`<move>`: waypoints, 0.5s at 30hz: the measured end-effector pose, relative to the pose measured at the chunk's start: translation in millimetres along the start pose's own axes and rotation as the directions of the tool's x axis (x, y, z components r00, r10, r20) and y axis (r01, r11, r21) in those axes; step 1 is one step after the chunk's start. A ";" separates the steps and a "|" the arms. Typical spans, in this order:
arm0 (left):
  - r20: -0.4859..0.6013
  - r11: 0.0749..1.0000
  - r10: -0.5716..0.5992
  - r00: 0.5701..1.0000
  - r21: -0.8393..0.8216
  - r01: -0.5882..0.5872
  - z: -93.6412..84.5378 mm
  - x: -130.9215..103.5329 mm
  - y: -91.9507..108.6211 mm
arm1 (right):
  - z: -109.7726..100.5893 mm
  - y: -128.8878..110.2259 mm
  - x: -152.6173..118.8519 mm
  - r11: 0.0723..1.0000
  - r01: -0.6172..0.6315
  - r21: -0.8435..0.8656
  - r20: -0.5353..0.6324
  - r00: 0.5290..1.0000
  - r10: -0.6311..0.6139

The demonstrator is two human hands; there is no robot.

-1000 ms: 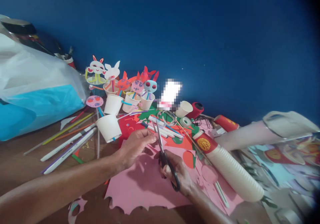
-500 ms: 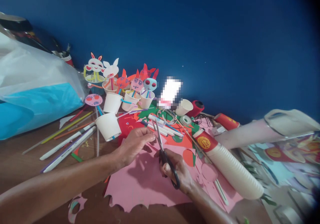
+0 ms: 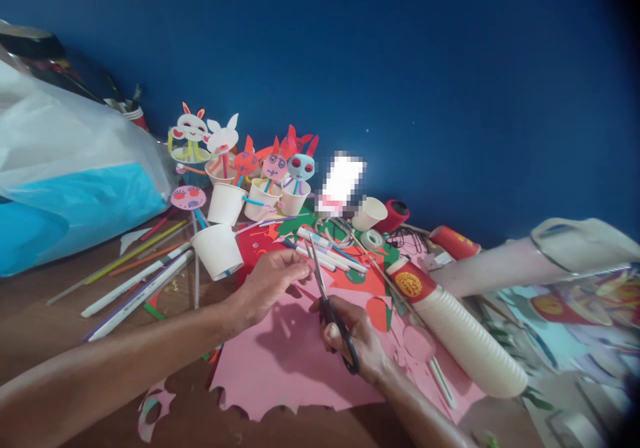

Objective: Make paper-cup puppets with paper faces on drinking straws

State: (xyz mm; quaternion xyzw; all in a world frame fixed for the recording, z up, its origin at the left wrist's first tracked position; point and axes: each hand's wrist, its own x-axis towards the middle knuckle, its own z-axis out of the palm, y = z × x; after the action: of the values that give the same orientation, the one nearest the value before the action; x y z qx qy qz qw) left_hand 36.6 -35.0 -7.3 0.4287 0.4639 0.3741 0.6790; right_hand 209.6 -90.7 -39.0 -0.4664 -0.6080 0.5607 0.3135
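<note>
My right hand (image 3: 353, 338) grips a pair of black-handled scissors (image 3: 334, 321), their blades pointing up and away and slightly apart. Beside the blades, my left hand (image 3: 277, 281) pinches what looks like a small pink scrap of paper (image 3: 311, 265), mostly hidden by the fingertips. Below both hands lies a sheet of pink paper (image 3: 290, 381) with scalloped cuts along its near edge. Several white markers (image 3: 325, 258) rest just beyond the scissor tips.
Paper cups with animal-faced puppets (image 3: 274, 168) stand at the back left; one cup (image 3: 217, 251) leans nearer. A long stack of paper cups (image 3: 465, 338) lies to the right. A plastic bag (image 3: 75, 168) fills the left side. A blue wall (image 3: 450, 88) rises behind.
Both hands stay almost in place, with the left still pinching beside the blades. The scissors have barely moved, and the view has shifted very slightly.
</note>
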 end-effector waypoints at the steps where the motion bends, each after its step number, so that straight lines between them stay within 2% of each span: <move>1: -0.005 1.000 -0.002 1.000 -0.002 0.002 -0.1 0.3 0.1 | 0.0 -0.2 0.1 1.000 -0.002 0.002 -0.001 1.000 0.002; 15: -0.018 1.000 0.014 1.000 0.014 -0.013 -1.3 1.7 -1.1 | 1.1 -1.5 -0.3 0.998 -0.025 0.065 0.000 1.000 0.025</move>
State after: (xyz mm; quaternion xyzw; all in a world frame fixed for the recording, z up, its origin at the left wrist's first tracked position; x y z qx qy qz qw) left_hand 36.0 -33.6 -9.0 0.4330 0.4697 0.3793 0.6693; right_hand 208.4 -91.3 -37.7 -0.4639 -0.5834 0.5839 0.3218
